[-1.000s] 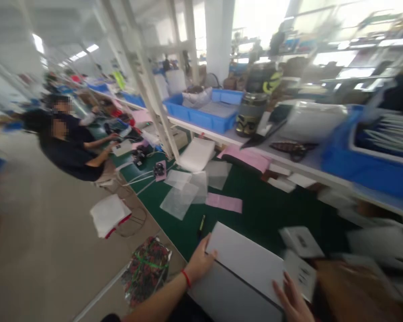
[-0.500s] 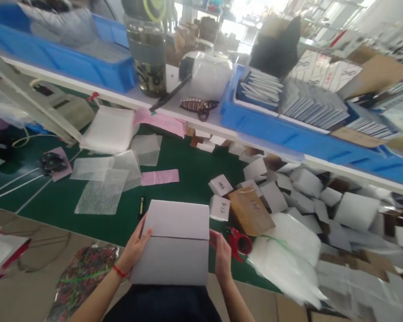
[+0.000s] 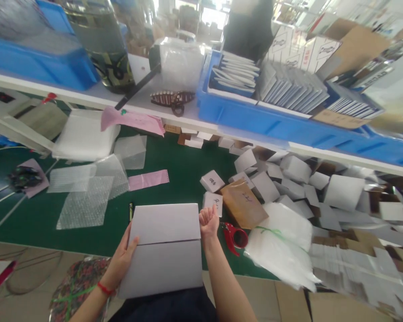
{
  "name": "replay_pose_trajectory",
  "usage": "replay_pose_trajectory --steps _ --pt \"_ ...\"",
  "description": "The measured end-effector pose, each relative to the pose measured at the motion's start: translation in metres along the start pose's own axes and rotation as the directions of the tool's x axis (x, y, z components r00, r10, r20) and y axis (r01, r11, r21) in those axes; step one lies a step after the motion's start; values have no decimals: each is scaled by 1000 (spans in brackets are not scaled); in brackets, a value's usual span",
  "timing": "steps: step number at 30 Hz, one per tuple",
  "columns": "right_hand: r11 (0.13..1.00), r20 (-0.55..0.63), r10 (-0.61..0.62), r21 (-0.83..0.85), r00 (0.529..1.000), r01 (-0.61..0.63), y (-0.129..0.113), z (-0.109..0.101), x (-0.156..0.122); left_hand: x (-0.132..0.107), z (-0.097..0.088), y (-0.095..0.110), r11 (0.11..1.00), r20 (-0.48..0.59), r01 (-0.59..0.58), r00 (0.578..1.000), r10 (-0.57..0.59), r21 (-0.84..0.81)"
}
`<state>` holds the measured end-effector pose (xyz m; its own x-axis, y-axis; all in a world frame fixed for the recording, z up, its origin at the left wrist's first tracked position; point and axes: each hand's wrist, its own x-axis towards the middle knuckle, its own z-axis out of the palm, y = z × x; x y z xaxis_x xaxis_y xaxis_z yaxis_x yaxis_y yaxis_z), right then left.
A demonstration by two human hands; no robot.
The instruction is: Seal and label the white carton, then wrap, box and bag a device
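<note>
A flat white cardboard box (image 3: 168, 250) rests against my lap at the table's front edge, with a straight seam across its top. My left hand (image 3: 125, 252), a red string round its wrist, grips the box's left side, thumb on top. My right hand (image 3: 208, 223) is curled into a fist beside the box's upper right corner; nothing shows in it. Just behind that fist lies a small white box (image 3: 208, 200) with handwriting, partly covered by the hand. To its right is a red tape dispenser (image 3: 235, 238).
A brown package (image 3: 244, 203), wrapped white sheets (image 3: 280, 243) and many small white boxes (image 3: 344, 191) crowd the right. Bubble wrap sheets (image 3: 83, 203), a pink strip (image 3: 148, 180) and a marker (image 3: 130, 211) lie left. A shelf edge (image 3: 188, 123) with blue bins (image 3: 282, 123) spans the back.
My right hand has moved up along the box's right side and its fingers have curled into a fist. My left hand keeps hold of the box. The camera view has shifted.
</note>
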<state>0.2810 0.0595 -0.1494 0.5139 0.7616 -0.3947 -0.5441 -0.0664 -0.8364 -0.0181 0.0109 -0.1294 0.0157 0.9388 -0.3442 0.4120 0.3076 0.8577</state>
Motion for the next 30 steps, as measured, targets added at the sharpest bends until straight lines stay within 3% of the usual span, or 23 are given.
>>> replay_pose_trajectory --steps 5,7,8,9,11,12,14,15,17,19,21,22,23,27,30 --pt "956 -29 -107 -276 994 95 -29 -3 -29 1 0 2 1000 4 -5 1000 5 -14" --pt "868 62 -185 -457 981 193 -34 2 -53 -2 2 3 999 17 -22 1000 22 -26" --pt "747 173 -229 -599 958 287 -33 5 -64 -3 3 5 999 25 -28 999 29 -39" --pt "557 306 -253 -729 918 397 -30 8 -75 -5 5 7 998 34 -32 999 34 -60" --pt "76 538 -223 -822 813 565 -20 12 -89 -7 8 11 991 50 -24 998 30 -129" --pt "-108 599 -198 -800 776 591 -15 12 -93 -7 7 13 982 64 -8 998 21 -188" --pt "-260 632 -184 -770 753 583 -6 12 -95 -5 -4 12 936 83 55 996 -28 -347" --pt "-285 638 -183 -763 748 581 -3 12 -94 -3 -15 8 902 75 94 995 -68 -422" --pt "-303 648 -185 -753 739 584 -1 12 -93 0 -46 -4 852 -44 147 980 -195 -503" --pt "-309 655 -190 -747 731 589 -3 13 -93 1 -77 -21 860 -268 157 909 -318 -486" --pt "-318 664 -193 -739 722 595 -4 15 -95 0 -87 -35 879 -425 157 828 -366 -450" --pt "-323 665 -194 -738 721 593 -5 16 -95 -1 -81 -39 886 -459 155 809 -368 -437" --pt "-329 667 -194 -735 720 593 -6 17 -96 -2 -67 -41 892 -455 150 817 -355 -427" --pt "-341 672 -180 -727 718 596 -7 17 -97 -5 10 -29 913 -282 84 936 -209 -399" --pt "-341 679 -171 -721 714 603 -5 13 -95 -5 31 -17 918 -206 56 968 -147 -392"
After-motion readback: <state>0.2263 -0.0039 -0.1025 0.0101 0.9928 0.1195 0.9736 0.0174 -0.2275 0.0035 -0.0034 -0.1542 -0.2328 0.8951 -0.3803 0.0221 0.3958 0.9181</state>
